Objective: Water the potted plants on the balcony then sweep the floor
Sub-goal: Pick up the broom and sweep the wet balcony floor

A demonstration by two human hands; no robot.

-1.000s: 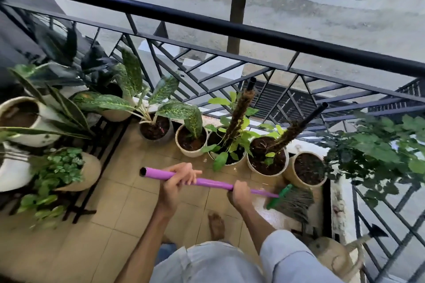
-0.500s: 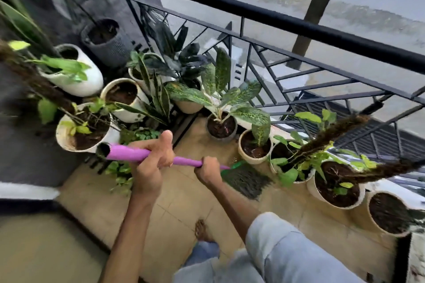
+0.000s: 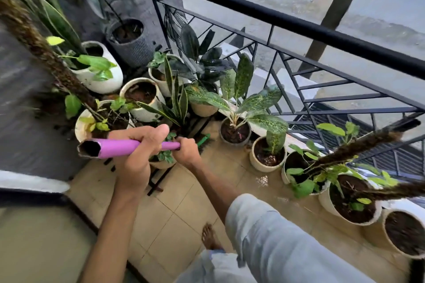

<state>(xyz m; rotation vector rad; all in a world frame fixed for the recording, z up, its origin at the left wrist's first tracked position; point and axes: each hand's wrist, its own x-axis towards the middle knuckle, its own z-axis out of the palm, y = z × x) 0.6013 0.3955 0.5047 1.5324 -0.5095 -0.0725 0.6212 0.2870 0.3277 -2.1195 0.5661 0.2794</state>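
Broom (image 3: 119, 147) held in both hands, potted plants (image 3: 234, 107) crowding the railing (image 3: 299, 27).

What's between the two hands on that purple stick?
In the head view, a short bare stretch of purple broom handle runs between the left hand and right hand; a small potted plant sits beneath.

Left hand (image 3: 135, 154) curled round near, right hand (image 3: 187, 150) gripping farther, forearms extended

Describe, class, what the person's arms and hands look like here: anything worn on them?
Both forearms are bare to as far as the frame shows, with no sleeves visible. The left hand and right hand wear no gloves; no watch, ring or bracelet shows.
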